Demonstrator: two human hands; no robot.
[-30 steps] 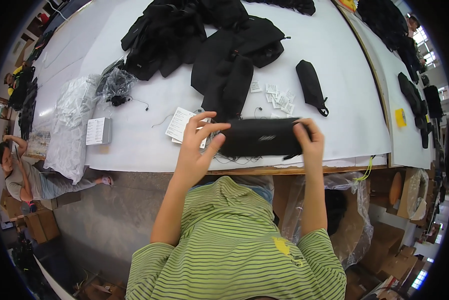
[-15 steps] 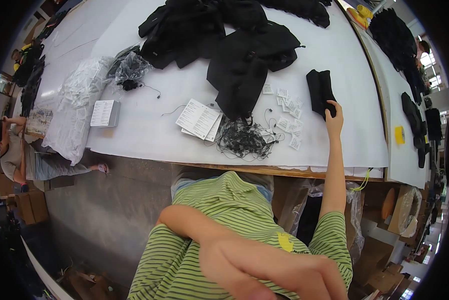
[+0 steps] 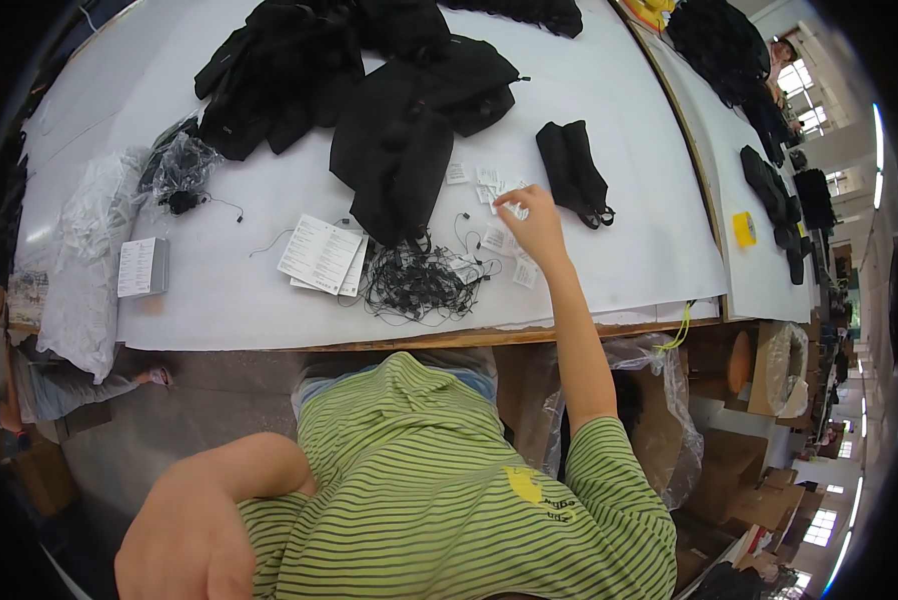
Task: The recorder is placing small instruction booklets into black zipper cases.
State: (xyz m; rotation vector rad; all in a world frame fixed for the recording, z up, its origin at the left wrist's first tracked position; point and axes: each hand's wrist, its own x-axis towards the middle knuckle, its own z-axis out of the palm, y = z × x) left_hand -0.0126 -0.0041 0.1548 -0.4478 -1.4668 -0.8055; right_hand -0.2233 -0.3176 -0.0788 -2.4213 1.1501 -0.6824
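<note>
While the right hand (image 3: pixel 535 222) is stretched out over the desk (image 3: pixel 629 120), its fingertips (image 3: pixel 509 203) pinch down among the small white tags (image 3: pixel 489 180) scattered mid-desk; grip looks closed on one tag, but it's too small to be sure. More of those tags lie just under and beside the hand, towards the desk's near edge. Just right of the hand: a folded black pouch (image 3: pixel 573 170) lying flat, apart from the fingers. Just left of the hand: a tangle of black strings (image 3: pixel 417 282), touching some of the tags. Left of the strings, a stack of white printed sheets (image 3: pixel 321 254), slightly fanned. Behind the strings, a big black bag (image 3: pixel 409 130) lies flat, and a heap of more black bags (image 3: pixel 289 60) sits further back towards the far edge. At the left side of the desk: a crumpled clear plastic bag with dark cord inside (image 3: pixel 181 170), a small white booklet (image 3: pixel 141 266), and a pile of clear plastic wrap (image 3: pixel 84 260) hanging over the left end.

Left hand (image 3: pixel 184 545) is down low near the camera, off the desk, close to the green striped shirt (image 3: pixel 439 480); seen from the back, touching nothing that shows, can't tell its grip state. Under the desk edge on the right, a clear plastic bag (image 3: pixel 659 400) hangs beside the right arm. A second desk (image 3: pixel 759 260) to the right carries more black items and a yellow tape roll (image 3: pixel 744 229)
</note>
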